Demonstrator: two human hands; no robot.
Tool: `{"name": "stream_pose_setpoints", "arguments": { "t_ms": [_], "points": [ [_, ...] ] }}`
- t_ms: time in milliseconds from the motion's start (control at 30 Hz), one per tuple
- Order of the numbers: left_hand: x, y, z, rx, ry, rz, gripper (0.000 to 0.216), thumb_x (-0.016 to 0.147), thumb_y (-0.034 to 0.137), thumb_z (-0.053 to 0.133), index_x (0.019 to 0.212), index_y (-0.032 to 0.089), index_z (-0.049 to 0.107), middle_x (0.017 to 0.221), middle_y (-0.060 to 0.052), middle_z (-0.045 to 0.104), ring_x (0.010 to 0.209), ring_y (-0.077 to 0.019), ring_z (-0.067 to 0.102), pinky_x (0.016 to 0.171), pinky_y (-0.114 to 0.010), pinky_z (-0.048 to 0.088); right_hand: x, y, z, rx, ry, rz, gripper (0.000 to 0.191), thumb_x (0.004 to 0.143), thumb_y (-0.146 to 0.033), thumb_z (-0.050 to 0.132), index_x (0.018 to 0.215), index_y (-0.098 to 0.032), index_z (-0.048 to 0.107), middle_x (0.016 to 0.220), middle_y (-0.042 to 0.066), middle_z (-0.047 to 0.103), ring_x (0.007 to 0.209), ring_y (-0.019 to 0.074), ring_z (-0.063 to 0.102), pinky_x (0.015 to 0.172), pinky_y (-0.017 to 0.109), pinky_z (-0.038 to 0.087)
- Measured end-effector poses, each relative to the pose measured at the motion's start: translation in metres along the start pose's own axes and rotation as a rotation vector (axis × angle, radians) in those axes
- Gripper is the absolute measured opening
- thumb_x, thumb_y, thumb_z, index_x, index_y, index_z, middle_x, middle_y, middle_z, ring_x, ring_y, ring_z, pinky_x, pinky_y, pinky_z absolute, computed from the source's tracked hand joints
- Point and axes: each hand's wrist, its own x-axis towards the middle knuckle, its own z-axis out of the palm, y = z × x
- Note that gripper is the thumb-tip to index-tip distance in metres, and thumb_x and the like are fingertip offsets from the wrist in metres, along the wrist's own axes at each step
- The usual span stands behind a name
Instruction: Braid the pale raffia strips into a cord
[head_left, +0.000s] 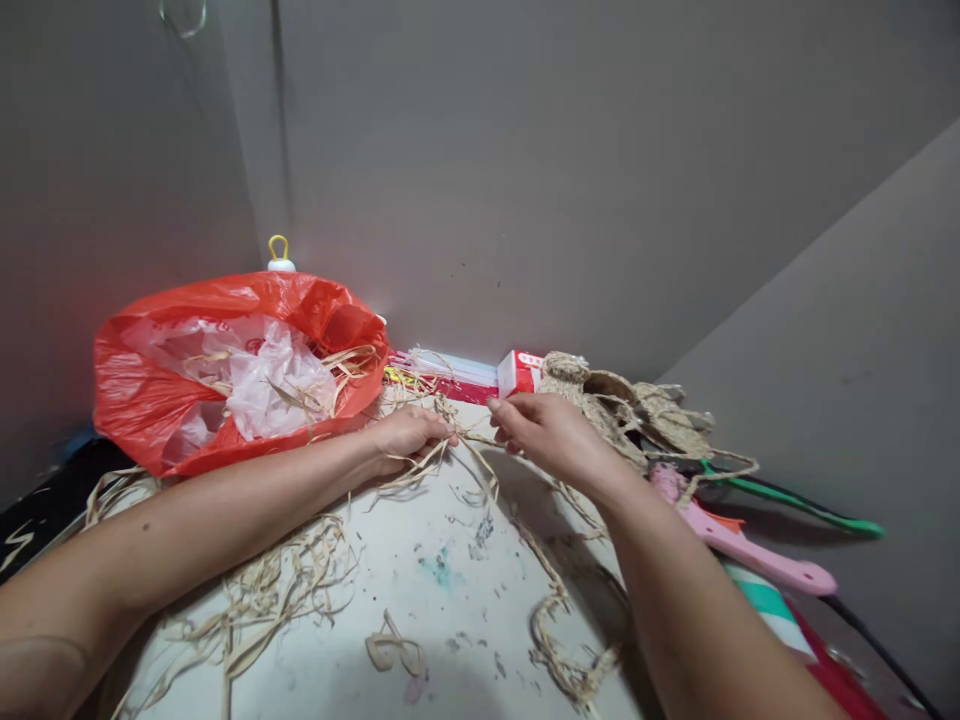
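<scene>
Loose straw strands [277, 585] strewn on surface [442, 600], under left forearm: unworked stock by look, plenty remaining. Left hand [409, 435] closed, pinching strand bundle [471, 438]. Right hand [536, 430] close beside it, fingertips pinched on same bundle. Twisted cord [559, 630] lies under right forearm. Woven heap [637, 410] just beyond right hand, seemingly the finished part. Red bag [187, 400] beyond left hand holds more straw.

Red plastic bag [142, 400] at left, red-and-white box [519, 372] by the wall; pink hanger [750, 550], green hanger [795, 498] at right
</scene>
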Motion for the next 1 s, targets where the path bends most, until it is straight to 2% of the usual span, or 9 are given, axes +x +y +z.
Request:
{"name": "stream_pose_setpoints", "arguments": {
  "t_ms": [67, 133, 200, 267, 367, 667, 800, 1000],
  "points": [
    [-0.001, 0.0, 0.0, 0.012, -0.017, 0.007, 0.012, 0.073, 0.014, 0.055, 0.061, 0.013, 0.055, 0.038, 0.008, 0.032, 0.035, -0.0043, 0.019, 0.039, -0.023, 0.009, 0.013, 0.014, 0.01, 0.114, -0.05, 0.077, 0.035, 0.085, -0.041, 0.05, 0.062, -0.016, 0.056, 0.063, 0.006, 0.062, 0.054, 0.0135, 0.05, 0.051, 0.025, 0.037],
    [-0.001, 0.0, 0.0, 0.031, -0.033, 0.016, 0.013, 0.074, 0.015, 0.054, 0.061, 0.013, 0.055, 0.041, 0.007, 0.038, 0.035, -0.0041, 0.022, 0.039, -0.022, 0.009, 0.018, 0.02, 0.026, 0.196, -0.148, 0.111, 0.036, 0.087, -0.041, 0.045, 0.064, -0.016, 0.055, 0.062, 0.005, 0.062, 0.051, 0.0123, 0.049, 0.048, 0.024, 0.036],
    [-0.001, 0.0, 0.0, 0.054, -0.043, 0.022, 0.014, 0.075, 0.016, 0.052, 0.061, 0.013, 0.055, 0.043, 0.006, 0.042, 0.036, -0.0042, 0.024, 0.038, -0.022, 0.01, 0.018, 0.02, 0.04, 0.237, -0.201, 0.129, 0.036, 0.088, -0.041, 0.041, 0.063, -0.017, 0.051, 0.054, 0.001, 0.056, 0.042, 0.0091, 0.04, 0.042, 0.022, 0.03],
    [-0.001, 0.0, 0.0, 0.073, -0.042, 0.027, 0.015, 0.075, 0.015, 0.051, 0.061, 0.014, 0.055, 0.041, 0.007, 0.039, 0.035, -0.0044, 0.024, 0.038, -0.022, 0.01, 0.018, 0.018, 0.046, 0.265, -0.222, 0.147, 0.034, 0.087, -0.038, 0.042, 0.06, -0.018, 0.047, 0.047, -0.005, 0.044, 0.038, 0.0063, 0.028, 0.038, 0.021, 0.02],
    [-0.001, 0.0, -0.001, 0.098, -0.042, 0.032, 0.014, 0.075, 0.015, 0.051, 0.062, 0.014, 0.055, 0.038, 0.009, 0.033, 0.035, -0.0047, 0.021, 0.039, -0.021, 0.011, 0.02, 0.02, 0.044, 0.298, -0.253, 0.175, 0.029, 0.083, -0.034, 0.047, 0.06, -0.017, 0.046, 0.046, -0.008, 0.032, 0.038, 0.0049, 0.021, 0.037, 0.02, 0.014],
    [-0.001, -0.003, -0.001, 0.169, -0.064, 0.036, 0.015, 0.076, 0.022, 0.055, 0.063, 0.014, 0.058, 0.039, 0.008, 0.031, 0.036, -0.0046, 0.021, 0.04, -0.021, 0.01, 0.027, 0.038, 0.039, 0.484, -0.352, 0.215, 0.025, 0.078, -0.037, 0.055, 0.064, -0.017, 0.05, 0.044, -0.011, 0.027, 0.035, 0.0039, 0.016, 0.034, 0.018, 0.01],
    [-0.005, 0.008, -0.002, 0.199, -0.067, 0.011, 0.017, 0.079, 0.021, 0.052, 0.063, 0.015, 0.055, 0.042, 0.008, 0.027, 0.036, -0.0046, 0.018, 0.039, -0.021, 0.01, 0.028, 0.043, 0.037, 0.62, -0.422, 0.198, 0.03, 0.075, -0.041, 0.058, 0.062, -0.02, 0.041, 0.044, -0.011, 0.025, 0.037, 0.0037, 0.013, 0.035, 0.018, 0.008],
    [-0.012, 0.032, -0.021, 0.478, 0.052, -0.025, 0.022, 0.083, 0.018, 0.044, 0.063, 0.016, 0.053, 0.043, 0.006, 0.031, 0.036, -0.0065, 0.025, 0.038, -0.021, 0.017, 0.03, 0.047, 0.035, 0.734, -0.481, 0.206, 0.04, 0.071, -0.042, 0.064, 0.06, -0.021, 0.031, 0.044, -0.012, 0.025, 0.038, 0.0022, 0.012, 0.036, 0.017, 0.006]
  ]
}}
